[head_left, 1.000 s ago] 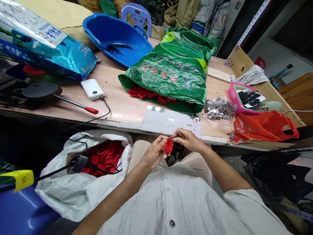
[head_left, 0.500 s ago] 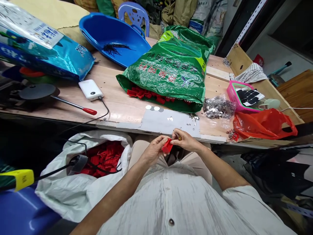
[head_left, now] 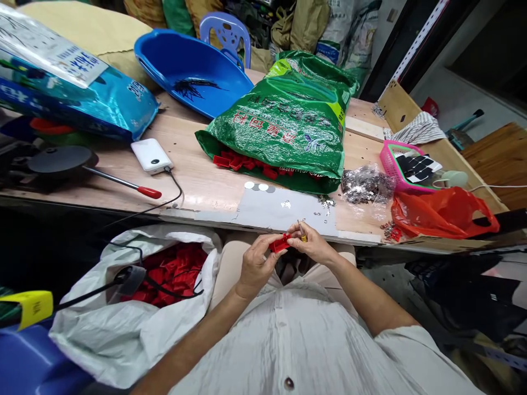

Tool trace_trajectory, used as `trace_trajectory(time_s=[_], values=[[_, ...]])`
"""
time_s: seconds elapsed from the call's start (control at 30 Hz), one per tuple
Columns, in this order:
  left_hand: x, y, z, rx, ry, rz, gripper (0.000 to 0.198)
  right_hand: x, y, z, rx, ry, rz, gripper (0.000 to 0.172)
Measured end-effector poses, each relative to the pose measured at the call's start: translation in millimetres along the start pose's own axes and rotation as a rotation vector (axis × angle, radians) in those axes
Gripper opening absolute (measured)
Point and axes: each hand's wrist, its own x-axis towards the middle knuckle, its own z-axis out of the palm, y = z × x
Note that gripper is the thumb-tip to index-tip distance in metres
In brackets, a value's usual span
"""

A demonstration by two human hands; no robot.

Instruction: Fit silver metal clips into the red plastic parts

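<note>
My left hand is closed on a small red plastic piece just below the table's front edge. My right hand touches the piece's right end, its fingers pinched on a small yellowish tool whose tip points up. Both hands are over my lap. On the table right above them lies a grey sheet with a few small metal bits. A green sack lies open behind it, with red pieces spilling from its mouth. To my left a white bag holds many more red pieces.
A blue basin, a blue printed bag, a white power bank with its cable and a red-handled tool are on the left. A clear bag of metal parts, a pink basket and a red plastic bag are on the right.
The red piece has been turned from standing on end to lying level between my hands. My right hand has shifted slightly, and the yellowish tool's tip now shows above its fingers.
</note>
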Motion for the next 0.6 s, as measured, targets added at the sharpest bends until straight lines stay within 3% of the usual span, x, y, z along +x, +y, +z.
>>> trace_trajectory(time_s=[0.23,0.4,0.5,0.6], values=[[-2,5,-1.8,-0.178,0.026,-0.109,0.032,-7,-11,-6,0.176,-0.103,0.161,0.048],[2,-2,-10.8,-0.294,-0.059,-0.146,0.028,-6,-9,-5,0.324,-0.214,0.238,0.051],[6,-15,-12.6,-0.442,-0.024,-0.256,0.03,1,-11,-4,0.259,-0.224,0.225,0.051],[9,-26,-10.6,-0.566,0.032,-0.347,0.037,22,-19,-14,-0.013,-0.22,0.091,0.042]])
